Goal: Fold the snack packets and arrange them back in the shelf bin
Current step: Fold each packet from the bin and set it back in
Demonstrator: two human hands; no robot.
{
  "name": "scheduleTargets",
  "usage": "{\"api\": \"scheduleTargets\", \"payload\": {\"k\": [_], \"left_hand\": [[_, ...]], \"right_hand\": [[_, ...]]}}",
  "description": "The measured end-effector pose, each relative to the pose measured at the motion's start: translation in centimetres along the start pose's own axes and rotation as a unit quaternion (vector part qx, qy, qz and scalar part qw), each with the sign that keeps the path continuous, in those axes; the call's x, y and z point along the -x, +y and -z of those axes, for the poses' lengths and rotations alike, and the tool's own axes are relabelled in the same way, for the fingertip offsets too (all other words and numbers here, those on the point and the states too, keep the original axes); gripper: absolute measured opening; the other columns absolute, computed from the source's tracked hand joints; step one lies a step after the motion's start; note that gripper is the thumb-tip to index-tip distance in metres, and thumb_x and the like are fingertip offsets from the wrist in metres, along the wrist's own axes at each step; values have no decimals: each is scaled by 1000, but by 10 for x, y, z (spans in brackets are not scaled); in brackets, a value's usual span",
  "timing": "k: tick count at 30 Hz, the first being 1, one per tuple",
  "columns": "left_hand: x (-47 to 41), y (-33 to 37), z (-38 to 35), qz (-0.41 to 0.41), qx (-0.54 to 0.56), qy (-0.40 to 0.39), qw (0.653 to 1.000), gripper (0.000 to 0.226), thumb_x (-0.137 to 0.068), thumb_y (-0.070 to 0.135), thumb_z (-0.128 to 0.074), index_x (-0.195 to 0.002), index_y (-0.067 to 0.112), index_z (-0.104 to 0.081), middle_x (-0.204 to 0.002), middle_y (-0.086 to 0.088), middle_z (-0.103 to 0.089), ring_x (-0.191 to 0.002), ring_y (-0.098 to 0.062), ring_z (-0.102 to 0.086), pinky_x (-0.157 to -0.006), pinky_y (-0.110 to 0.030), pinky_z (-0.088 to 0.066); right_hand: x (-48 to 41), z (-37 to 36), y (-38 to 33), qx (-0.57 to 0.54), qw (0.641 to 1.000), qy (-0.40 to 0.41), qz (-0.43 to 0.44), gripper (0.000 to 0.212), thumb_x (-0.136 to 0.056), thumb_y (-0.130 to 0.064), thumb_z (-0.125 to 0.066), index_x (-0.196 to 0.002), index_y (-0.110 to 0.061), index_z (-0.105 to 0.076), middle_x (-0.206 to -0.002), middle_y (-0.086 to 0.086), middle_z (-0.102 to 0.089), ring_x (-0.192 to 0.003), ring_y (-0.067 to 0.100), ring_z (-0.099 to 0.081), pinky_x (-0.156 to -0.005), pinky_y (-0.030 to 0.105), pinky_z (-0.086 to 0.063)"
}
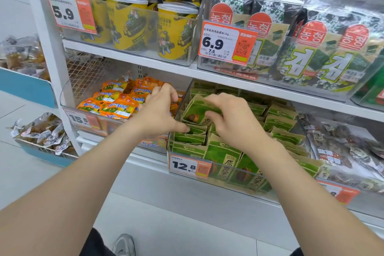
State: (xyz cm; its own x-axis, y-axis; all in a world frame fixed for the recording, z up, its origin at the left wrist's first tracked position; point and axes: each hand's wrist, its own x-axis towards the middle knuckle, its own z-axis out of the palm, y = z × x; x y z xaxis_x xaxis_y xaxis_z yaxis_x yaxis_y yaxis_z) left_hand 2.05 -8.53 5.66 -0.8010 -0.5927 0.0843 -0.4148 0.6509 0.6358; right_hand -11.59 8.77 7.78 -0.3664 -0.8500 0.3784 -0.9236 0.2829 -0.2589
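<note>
Step in hand: restocking. Right hand pinches one green packet by its top edge, tilted above the packed clear bin. Left hand is spread, thumb resting on the front row (apparently keeping a gap). Next move calls for seating the packet upright there.

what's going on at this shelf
A person is tidying green snack packets in the clear shelf bin marked by the 12.8 tag. The right hand grips one green packet, raised above the rows standing in the bin. The left hand hovers at the bin's left wall, thumb touching the front rows, with the orange packets next door.
</note>
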Motion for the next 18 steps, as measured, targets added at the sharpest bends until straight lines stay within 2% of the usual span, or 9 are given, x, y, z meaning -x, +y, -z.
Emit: {"api": "scheduleTargets", "payload": {"k": [3, 5, 7, 9, 11, 14, 16, 18], "left_hand": [[3, 1, -1, -12, -54, 49, 997, 78, -52, 55, -99, -98, 32, -40, -117, 4, -43, -111, -24, -45, -95, -50, -42], [6, 6, -1, -51, -111, 88, 989, 62, -58, 51, -99, -88, 30, -50, -104, 8, -45, -104, -22, -44, -89, -45, -37], [7, 9, -1, -87, -139, 86, 983, 41, -67, 50, -97, -79, 32, -62, -95, 14, -53, -102, -18, -48, -91, -44, -35], [9, 9, -2, -108, -159, 63, 979, 25, -76, 54, -90, -85, 40, -71, -90, 17, -62, -103, -15, -48, -93, -45, -33], [12, 9, -3, -129, -193, 48, 971, 16, -86, 56, -81, -96, 43, -78, -91, 17, -63, -104, -16, -44, -90, -44, -30], [14, 11, -4, -158, -258, 32, 953, 18, -100, 54, -66, -103, 43, -80, -93, 15, -64, -100, -17, -35, -84, -43, -24], [14, 13, -6, -162, -289, 17, 943, 24, -106, 51, -58, -110, 42, -80, -94, 15, -66, -99, -18, -34, -84, -44, -26], [12, 15, -9, -165, -312, 13, 936, 25, -109, 46, -54, -115, 42, -78, -98, 14, -66, -100, -19, -36, -84, -44, -28]], "right_hand": [[-12, -6, -13, 114, 993, -22, -16, 28, -103, -26, -63, -125, -39, -74, -99, -7, -73, -108, 26, -57, -98, 45, -37], [-22, -12, -19, 149, 987, -41, -41, 28, -100, -26, -67, -123, -39, -76, -98, -5, -74, -107, 27, -61, -100, 45, -37], [-30, -17, -17, 173, 980, -44, -82, 26, -96, -26, -71, -121, -35, -77, -101, -1, -75, -109, 29, -62, -102, 46, -38], [-36, -23, -16, 201, 974, -39, -102, 26, -94, -27, -75, -119, -31, -77, -105, 5, -75, -114, 32, -60, -104, 47, -38], [-37, -29, -18, 229, 969, -62, -64, 24, -96, -28, -73, -120, -30, -76, -105, 7, -74, -116, 33, -58, -101, 46, -39], [-34, -28, -16, 181, 979, -87, -29, 31, -101, -28, -63, -132, -28, -71, -115, 4, -75, -118, 32, -60, -105, 47, -41], [-31, -23, -8, 95, 993, -33, -63, 30, -98, -21, -65, -126, -27, -75, -112, 1, -77, -111, 29, -68, -108, 51, -49], [-29, -22, -4, 64, 993, 37, -97, 25, -97, -16, -68, -117, -26, -79, -105, 1, -79, -101, 28, -72, -99, 51, -57]]}}
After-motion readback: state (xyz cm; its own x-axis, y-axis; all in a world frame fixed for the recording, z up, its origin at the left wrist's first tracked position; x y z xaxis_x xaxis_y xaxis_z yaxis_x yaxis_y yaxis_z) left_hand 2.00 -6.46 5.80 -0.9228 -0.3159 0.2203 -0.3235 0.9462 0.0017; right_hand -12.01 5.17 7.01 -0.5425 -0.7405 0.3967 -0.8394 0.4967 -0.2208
